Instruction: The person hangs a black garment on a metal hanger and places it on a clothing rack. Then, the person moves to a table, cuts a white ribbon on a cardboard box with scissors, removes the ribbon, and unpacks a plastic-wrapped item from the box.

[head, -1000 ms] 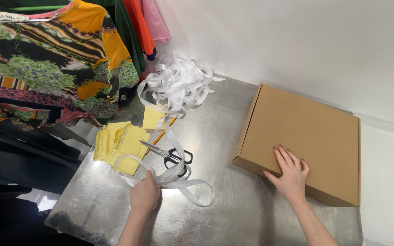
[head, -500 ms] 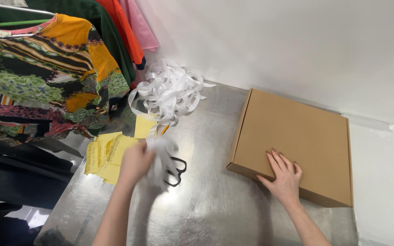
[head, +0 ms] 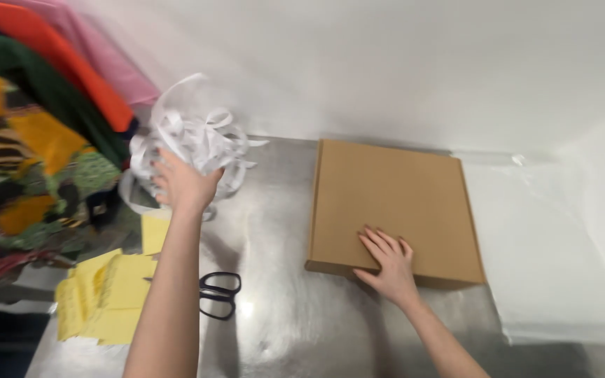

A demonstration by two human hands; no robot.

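Ribbon pile point(head: 197, 140) sits at the back of the metal table point(head: 281, 308) by the wall, and your left hand point(head: 183, 183) is up against it, grip hidden, while your right hand point(head: 386, 262) lies flat, fingers spread, on the cardboard box point(head: 393, 203), scissors point(head: 220, 294) near the yellow papers point(head: 106, 297).

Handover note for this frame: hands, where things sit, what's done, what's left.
Left hand: reached out to the pile of white ribbon at the back of the metal table, fingers in the strips; a firm grip cannot be told.
Right hand: flat on the near edge of the closed cardboard box.
Scissors lie partly hidden under the left forearm; yellow sheets at the left edge.
Done: box shut. Left: ribbon not yet lifted, scissors untouched.
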